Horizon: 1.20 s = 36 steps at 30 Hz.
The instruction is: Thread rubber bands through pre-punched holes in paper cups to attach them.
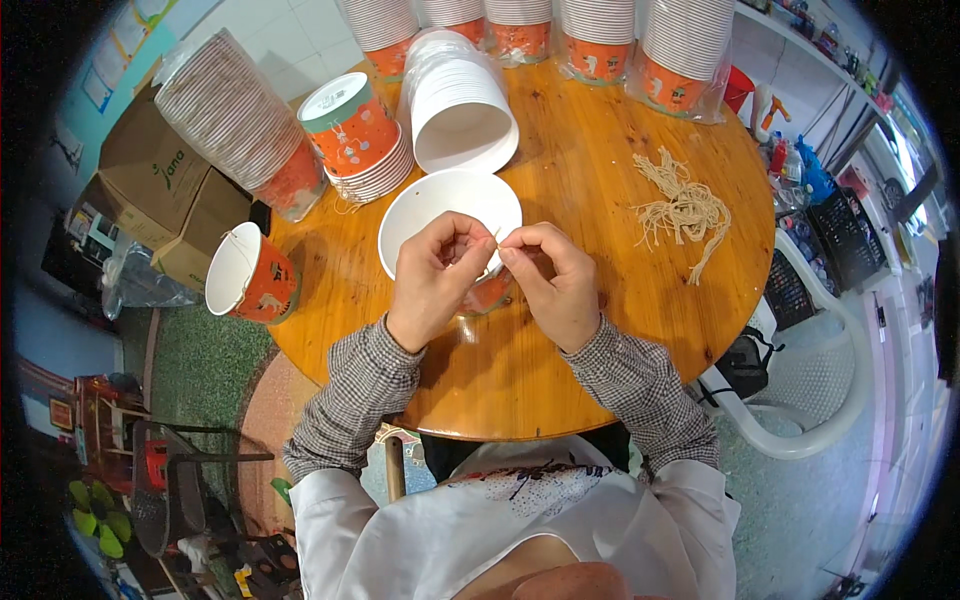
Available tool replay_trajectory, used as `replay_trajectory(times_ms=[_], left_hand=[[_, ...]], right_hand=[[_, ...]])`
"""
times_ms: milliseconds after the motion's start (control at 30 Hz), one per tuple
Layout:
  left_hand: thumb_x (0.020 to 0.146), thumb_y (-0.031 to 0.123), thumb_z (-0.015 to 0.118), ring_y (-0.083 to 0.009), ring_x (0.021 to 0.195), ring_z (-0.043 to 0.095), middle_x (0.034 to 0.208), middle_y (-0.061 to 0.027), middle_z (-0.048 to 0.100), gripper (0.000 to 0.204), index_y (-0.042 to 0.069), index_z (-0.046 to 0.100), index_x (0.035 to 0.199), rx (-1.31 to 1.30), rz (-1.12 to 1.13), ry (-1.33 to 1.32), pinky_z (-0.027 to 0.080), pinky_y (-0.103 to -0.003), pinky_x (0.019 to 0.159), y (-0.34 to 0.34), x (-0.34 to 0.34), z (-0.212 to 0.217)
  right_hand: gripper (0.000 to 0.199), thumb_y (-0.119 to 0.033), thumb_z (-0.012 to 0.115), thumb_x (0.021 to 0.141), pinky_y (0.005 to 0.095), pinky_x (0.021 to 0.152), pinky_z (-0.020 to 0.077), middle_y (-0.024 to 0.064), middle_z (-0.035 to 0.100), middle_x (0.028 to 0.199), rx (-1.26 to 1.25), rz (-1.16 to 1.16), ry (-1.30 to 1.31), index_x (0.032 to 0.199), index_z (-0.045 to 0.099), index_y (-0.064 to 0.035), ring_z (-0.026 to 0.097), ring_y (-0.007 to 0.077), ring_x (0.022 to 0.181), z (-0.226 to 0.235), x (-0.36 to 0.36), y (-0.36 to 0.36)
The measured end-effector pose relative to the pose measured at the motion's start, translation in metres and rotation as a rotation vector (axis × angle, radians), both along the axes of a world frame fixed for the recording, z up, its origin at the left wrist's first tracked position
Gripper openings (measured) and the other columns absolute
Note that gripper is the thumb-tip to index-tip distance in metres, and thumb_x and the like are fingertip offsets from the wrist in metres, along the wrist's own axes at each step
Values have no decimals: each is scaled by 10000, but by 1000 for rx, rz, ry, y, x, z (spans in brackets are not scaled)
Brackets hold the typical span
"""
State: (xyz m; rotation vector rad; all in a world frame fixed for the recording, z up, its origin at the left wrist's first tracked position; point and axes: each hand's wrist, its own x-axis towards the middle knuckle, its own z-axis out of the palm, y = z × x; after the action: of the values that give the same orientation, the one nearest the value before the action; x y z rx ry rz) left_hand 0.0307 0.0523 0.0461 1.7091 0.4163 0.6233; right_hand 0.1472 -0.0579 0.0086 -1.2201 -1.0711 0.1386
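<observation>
Pinching a short piece of pale string (pixel 497 237) between the fingertips of both hands, a person in checked sleeves works at a round wooden table (pixel 560 370) seen from above. The left hand (pixel 437 272) and the right hand (pixel 553 275) meet at the near rim of an orange paper cup (pixel 450 215) with a white inside; thumb and forefinger of each hand are pressed together on the string, and the other fingers curl loosely under. The cup sits near the middle of the table, tipped toward the person, so its open mouth faces up and slightly away, with its long axis leaning from the hands toward the table's far side. The visible bit of string runs short and nearly upright between the two pinches; how it joins the cup cannot be told. Just behind the cup lies a sleeve of white lids or cups (pixel 462 105) on its side, its open end facing the person. To its left is a tilted stack of orange cups (pixel 355 135), with a longer wrapped stack (pixel 235 120) lying beyond it. Another single cup (pixel 250 275) lies on its side at the table's left edge, mouth pointing left. A loose bundle of cut strings (pixel 685 210) rests well apart on the right. More wrapped stacks (pixel 600 35) line the far edge. A white plastic chair (pixel 820 400) stands to the right of the table.
</observation>
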Motion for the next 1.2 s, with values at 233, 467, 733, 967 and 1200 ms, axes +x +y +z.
replay_trajectory(times_ms=[233,467,733,967,1200], left_hand=[[841,15,652,-154,669,615,791,-96,626,68,-27,647,894,615,94,-109,504,-263,613,-5,0,-2],[829,18,652,-137,707,579,807,-73,603,69,-23,631,881,587,44,-67,477,-255,652,-1,-3,0],[850,31,625,-95,744,548,814,-24,576,85,-30,624,909,370,-108,-96,447,-218,695,13,-4,-1],[945,110,582,-67,739,532,851,1,600,119,5,634,961,-445,-281,-35,443,-199,673,18,-7,0],[947,146,599,-52,694,533,796,6,620,170,-10,662,969,-362,-258,2,451,-191,643,20,-5,-3]], right_hand=[[91,-58,643,875,241,662,501,61,649,859,-49,50,87,939,622,2,627,117,758,2,2,-3],[111,-41,635,870,254,692,519,72,658,874,-61,77,66,971,617,1,645,127,787,11,1,-6],[122,-34,611,881,268,699,525,81,650,859,-138,40,62,989,565,-4,656,146,783,13,1,-4],[147,-43,611,893,253,684,522,94,667,868,-21,146,191,1034,586,-11,661,119,821,4,-3,1],[216,-65,662,859,284,649,535,120,689,872,-48,49,-107,1070,643,-25,686,177,769,16,3,-4]])
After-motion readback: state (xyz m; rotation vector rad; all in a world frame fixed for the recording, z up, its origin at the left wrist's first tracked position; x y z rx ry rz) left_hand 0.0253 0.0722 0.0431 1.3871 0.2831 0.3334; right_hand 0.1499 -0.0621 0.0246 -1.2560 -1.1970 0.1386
